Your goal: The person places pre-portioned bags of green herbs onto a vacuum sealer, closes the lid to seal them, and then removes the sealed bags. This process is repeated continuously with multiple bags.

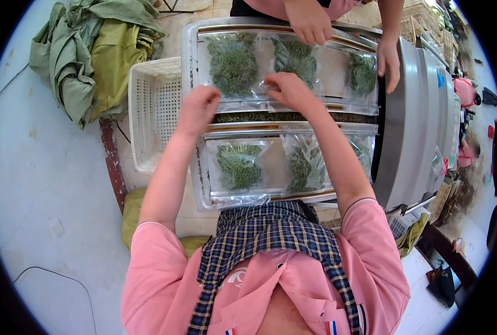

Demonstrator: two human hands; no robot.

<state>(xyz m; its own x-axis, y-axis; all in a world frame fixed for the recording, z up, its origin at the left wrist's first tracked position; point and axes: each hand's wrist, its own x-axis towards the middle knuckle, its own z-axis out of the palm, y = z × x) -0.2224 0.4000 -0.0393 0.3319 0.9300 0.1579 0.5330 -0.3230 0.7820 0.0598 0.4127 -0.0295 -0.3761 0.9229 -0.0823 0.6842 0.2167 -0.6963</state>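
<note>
Clear plastic bags of green plant matter lie in two rows on a metal sealing machine. My left hand is at the lower left corner of the far row's left bag, fingers curled and blurred. At that bag's right side is my right hand, overlapping the middle bag; whether either hand pinches plastic cannot be told. A third bag lies at the far right. In the near row are a left bag, a middle bag and one partly behind my right forearm.
Across the machine, a co-worker's hand reaches over the far row; their other hand hangs at the right. A white perforated plastic crate adjoins the machine's left side. The stainless steel lid stands at right. Green cloth is heaped at upper left.
</note>
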